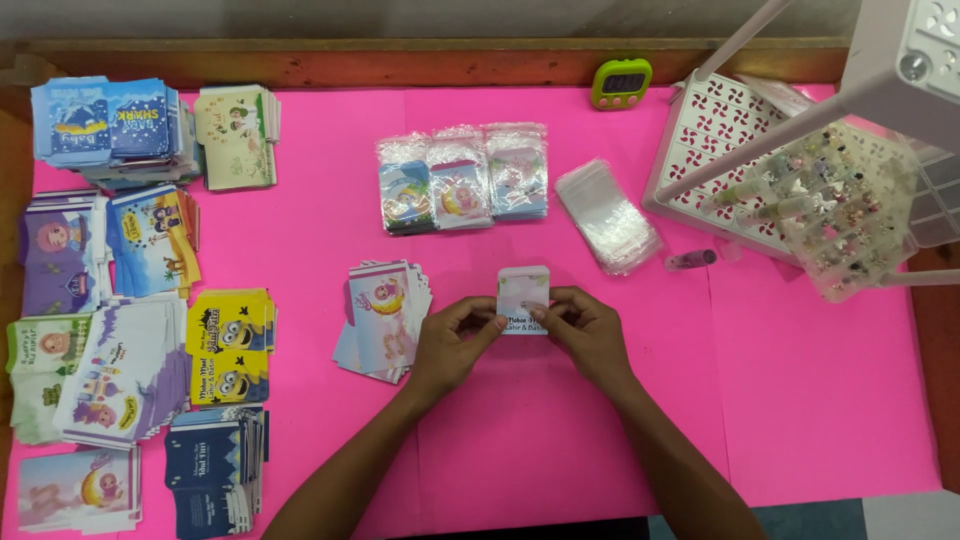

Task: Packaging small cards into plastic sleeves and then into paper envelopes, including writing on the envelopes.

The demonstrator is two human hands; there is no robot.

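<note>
Both of my hands hold one small pastel card (523, 292) upright over the pink table cover (800, 400) in the middle of the view. My left hand (455, 340) pinches its lower left edge with thumb and fingers. My right hand (588, 330) grips its lower right edge. Just left of my left hand lies a fanned pile of similar pink and white cards (380, 315).
Three bagged card packs (462, 178) and a stack of clear sleeves (605, 215) lie beyond my hands. Several stacks of printed cards (130, 300) fill the left side. A white basket (720, 150), a clear compartment box (850, 205), a small vial (690, 260) and a green timer (621, 82) sit at the right and back.
</note>
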